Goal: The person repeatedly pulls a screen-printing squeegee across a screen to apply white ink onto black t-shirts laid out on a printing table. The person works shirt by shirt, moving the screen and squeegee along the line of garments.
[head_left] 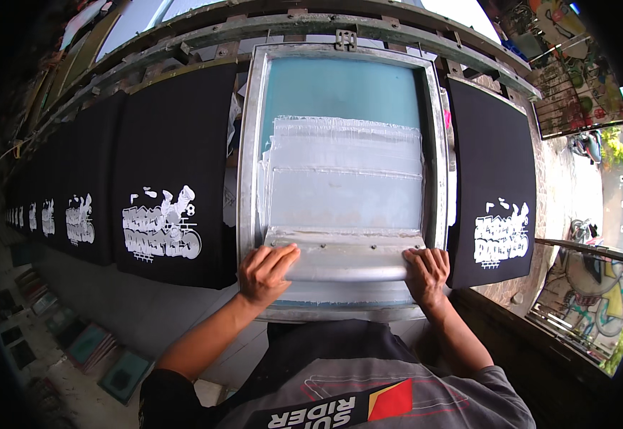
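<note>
A screen printing frame point(249, 164) with a metal rim lies in front of me, its teal mesh point(344, 89) bare at the far end. White ink point(347, 193) coats the middle of the mesh in smeared bands. Across the near part of the screen rests a wide metal squeegee point(347, 264). My left hand point(267, 273) grips its left end, fingers curled over the top edge. At the right end my right hand point(427, 273) is closed on it in the same way. What lies under the screen is hidden.
Black fabric pieces with white prints lie on both sides, one close on the left point(172, 157) and one on the right point(496, 164); several more recede leftward. A metal rail point(211, 32) runs along the far side. Several framed screens point(124, 375) stand low at left.
</note>
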Demonstrator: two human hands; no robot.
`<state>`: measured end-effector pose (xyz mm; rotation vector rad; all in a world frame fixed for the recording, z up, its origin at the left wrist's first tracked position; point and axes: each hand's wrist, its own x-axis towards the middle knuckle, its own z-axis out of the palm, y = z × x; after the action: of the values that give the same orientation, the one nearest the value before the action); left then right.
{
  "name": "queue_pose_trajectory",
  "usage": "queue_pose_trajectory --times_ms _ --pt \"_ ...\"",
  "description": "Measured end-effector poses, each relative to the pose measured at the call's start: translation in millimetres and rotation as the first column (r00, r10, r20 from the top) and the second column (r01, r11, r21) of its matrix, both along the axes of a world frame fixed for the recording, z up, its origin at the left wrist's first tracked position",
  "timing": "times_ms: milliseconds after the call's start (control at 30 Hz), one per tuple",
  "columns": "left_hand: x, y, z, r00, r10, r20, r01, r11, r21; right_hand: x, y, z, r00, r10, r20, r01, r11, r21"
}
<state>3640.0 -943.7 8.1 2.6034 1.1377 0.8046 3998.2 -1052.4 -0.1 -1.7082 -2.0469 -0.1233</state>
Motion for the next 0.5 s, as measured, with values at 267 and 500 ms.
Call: queue_pose_trajectory --times_ms 267,500 --pt "38.3 151.4 6.6 0.999 0.002 -0.036 -0.003 1.000 -0.020 55.6 159.0 15.3 0.988 0.028 0.149 -0.003 0.986 -0.165" --pt "33.5 167.6 76.3 0.967 -0.070 -0.247 -0.004 0.959 -0.284 66.7 172.2 75.9 0.988 0.118 0.095 -0.068 0.906 -0.418"
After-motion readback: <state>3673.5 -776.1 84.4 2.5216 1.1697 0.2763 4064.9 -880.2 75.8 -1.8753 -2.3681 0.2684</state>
